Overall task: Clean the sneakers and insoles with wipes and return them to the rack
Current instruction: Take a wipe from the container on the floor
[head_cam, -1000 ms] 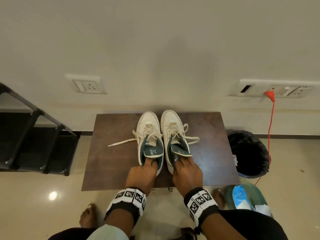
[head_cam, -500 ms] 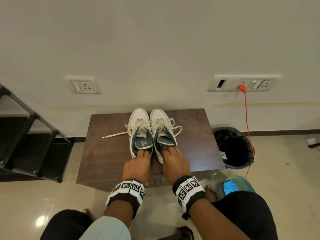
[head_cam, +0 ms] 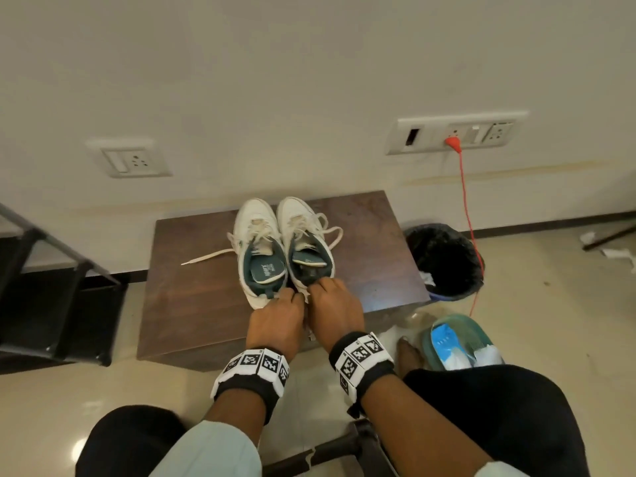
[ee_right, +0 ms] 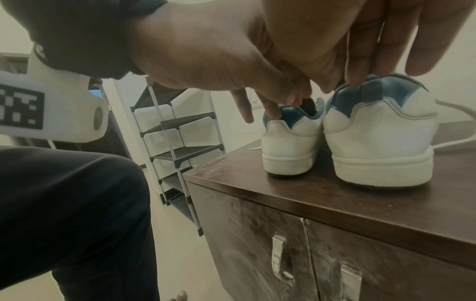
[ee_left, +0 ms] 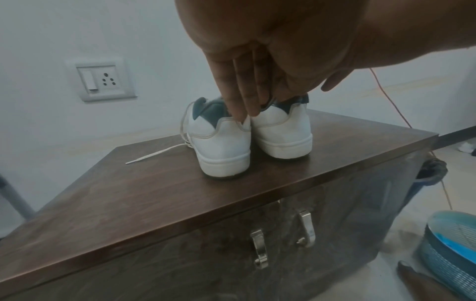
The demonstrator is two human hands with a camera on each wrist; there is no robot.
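**Both hands converge on the heel collars**

A second ago each hand rested at its own shoe's opening; now the left hand (head_cam: 275, 323) has slid inward, straight fingers (ee_left: 243, 101) touching between the two heels, gripping nothing. The right hand (head_cam: 335, 306) curls its fingertips over the right white-and-teal leather sneaker (head_cam: 304, 246)'s collar. Probably a pair lift toward the black metal rack (ee_right: 177, 146). Both dark green insoles (head_cam: 266, 268) sit inside the shoes on the brown wooden cabinet (head_cam: 206, 304). The black-lined bin (head_cam: 445, 261) holds something white; the teal mesh basket (head_cam: 428, 342) holds a blue wipes packet (head_cam: 447, 346).
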